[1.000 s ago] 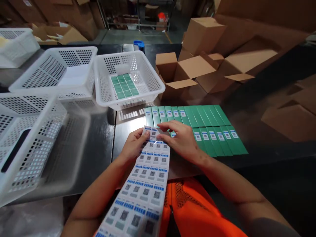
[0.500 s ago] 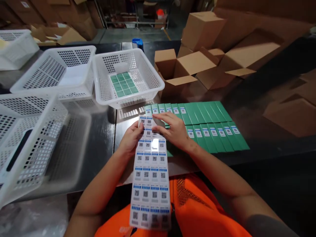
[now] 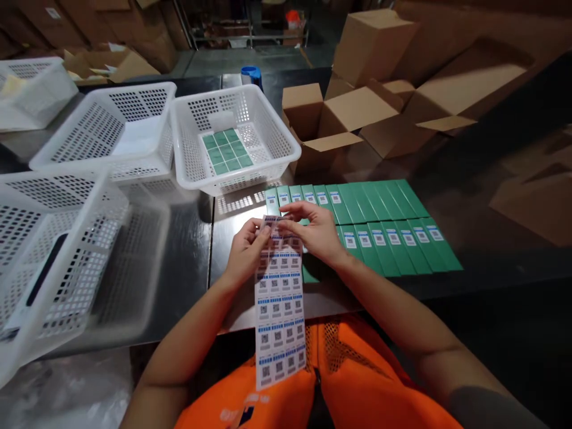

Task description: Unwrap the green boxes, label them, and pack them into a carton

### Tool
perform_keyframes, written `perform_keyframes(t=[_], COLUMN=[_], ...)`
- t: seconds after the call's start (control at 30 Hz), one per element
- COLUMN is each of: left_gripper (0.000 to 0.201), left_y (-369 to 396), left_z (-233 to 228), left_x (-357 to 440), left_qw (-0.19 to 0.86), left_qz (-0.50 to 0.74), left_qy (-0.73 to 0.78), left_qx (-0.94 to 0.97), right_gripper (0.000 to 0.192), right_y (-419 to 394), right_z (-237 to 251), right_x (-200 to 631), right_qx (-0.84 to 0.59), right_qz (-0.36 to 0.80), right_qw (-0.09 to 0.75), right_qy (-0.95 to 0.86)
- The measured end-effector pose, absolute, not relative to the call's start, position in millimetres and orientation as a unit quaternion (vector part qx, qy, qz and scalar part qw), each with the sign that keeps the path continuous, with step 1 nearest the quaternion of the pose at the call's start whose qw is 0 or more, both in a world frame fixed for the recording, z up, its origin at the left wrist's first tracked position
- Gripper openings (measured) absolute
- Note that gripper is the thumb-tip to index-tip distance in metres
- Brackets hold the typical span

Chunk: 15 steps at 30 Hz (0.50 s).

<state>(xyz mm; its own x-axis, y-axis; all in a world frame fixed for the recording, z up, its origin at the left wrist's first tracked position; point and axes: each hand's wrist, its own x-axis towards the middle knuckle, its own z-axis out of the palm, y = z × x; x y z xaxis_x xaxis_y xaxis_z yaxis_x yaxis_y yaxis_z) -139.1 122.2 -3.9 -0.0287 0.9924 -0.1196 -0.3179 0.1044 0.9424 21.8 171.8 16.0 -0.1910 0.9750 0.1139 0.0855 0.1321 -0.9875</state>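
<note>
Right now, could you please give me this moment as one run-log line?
left hand: holds label sheet | right hand: pinches sheet's top edge | green boxes: rows on table

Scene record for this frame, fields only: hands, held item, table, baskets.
left hand: grips sticker sheet at its top left edge
right hand: fingertips pinch the sheet's top edge
sticker sheet: long strip of code labels, hangs toward the lap
green boxes: two rows flat on the table, several labelled
white basket: holds green boxes
cardboard cartons: open, behind the rows
</note>
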Motion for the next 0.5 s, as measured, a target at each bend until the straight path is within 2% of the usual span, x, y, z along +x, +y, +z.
perform_keyframes(t=[0.17,0.23,0.37,0.5], left_gripper=[0.046,0.046,0.045,0.047], left_y=[124,126,129,128], left_z=[0,1,1,3], left_x=[-136,-136,-137,-136], left_qw=[0.604,0.616,0.626,0.622], left_qz=[0.578,0.579,0.585,0.577], left_qy=[0.455,0.456,0.459,0.485], left_qx=[0.309,0.277,0.234,0.214], right_gripper=[0.004,0.008,0.008,0.009], right_y=[158,153,156,195], right_z=[9,10,26,48], right_x=[21,22,42,96], right_qx=[-0.433,-0.380,-0.310,-0.377], right_qz=[0.319,0.279,0.329,0.381], right_qw=[0.493,0.501,0.496,0.494], right_qy=[-0.683,-0.726,-0.742,-0.685])
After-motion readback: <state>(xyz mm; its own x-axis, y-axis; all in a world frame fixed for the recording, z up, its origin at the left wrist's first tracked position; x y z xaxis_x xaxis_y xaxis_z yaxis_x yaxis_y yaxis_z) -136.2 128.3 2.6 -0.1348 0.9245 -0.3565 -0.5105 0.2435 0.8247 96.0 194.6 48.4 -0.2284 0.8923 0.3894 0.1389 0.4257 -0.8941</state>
